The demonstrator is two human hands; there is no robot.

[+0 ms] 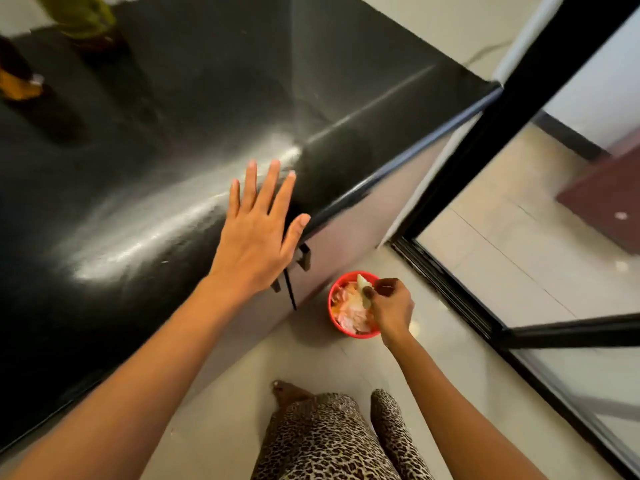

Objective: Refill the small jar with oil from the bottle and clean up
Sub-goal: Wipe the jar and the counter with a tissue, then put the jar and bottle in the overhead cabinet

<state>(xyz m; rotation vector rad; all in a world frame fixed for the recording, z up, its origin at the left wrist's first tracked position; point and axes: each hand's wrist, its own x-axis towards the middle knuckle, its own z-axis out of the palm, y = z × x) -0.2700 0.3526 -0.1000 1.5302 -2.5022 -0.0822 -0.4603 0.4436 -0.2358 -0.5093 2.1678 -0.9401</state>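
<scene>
My left hand (pixel 254 233) lies flat and open on the black countertop (pixel 156 150), fingers spread near its front edge. Down at floor level, my right hand (pixel 393 308) is over a red waste bin (pixel 341 327) full of scraps, its fingers pinched on a small pale piece of waste (pixel 363 289) at the bin's rim. At the far left edge of the counter stands a blurred container with amber liquid (pixel 15 83). A yellow-green bottle (pixel 85 19) stands at the back left, also blurred.
A cabinet with dark handles (pixel 304 258) sits under the counter. A black-framed glass door (pixel 519 237) stands to the right of the bin. The floor is pale tile (pixel 311 362). My legs in leopard-print cloth (pixel 332 441) are at the bottom.
</scene>
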